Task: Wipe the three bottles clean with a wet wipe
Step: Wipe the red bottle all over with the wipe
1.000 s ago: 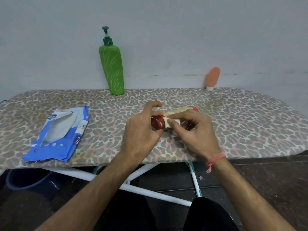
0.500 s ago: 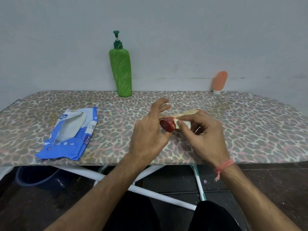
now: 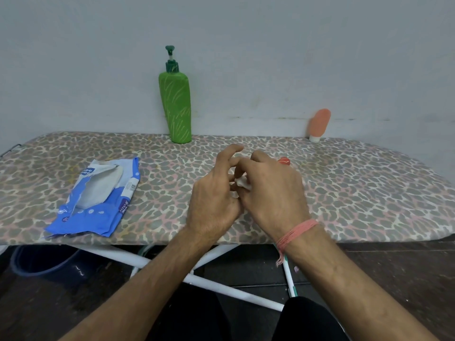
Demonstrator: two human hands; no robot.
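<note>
Wet wipe [image 3: 240, 181]: small white wad, pinched between both hands over the middle of the ironing board [image 3: 357, 193]. Left hand [image 3: 213, 198] has fingers curled, index lifted; right hand [image 3: 273, 193] closes over the wipe from the other side, pink thread band [image 3: 294, 233] on its wrist. Just past the right hand a red cap end [image 3: 283, 160] shows, that's the red bottle, mostly hidden; cannot tell if either hand touches it. Left on the board: torn-open blue wipe pack [image 3: 96, 203], lying flat. Far edge by the wall: green pump bottle [image 3: 175, 104] upright, well apart from small orange tube [image 3: 319, 124] standing on its white cap to the right.
</note>
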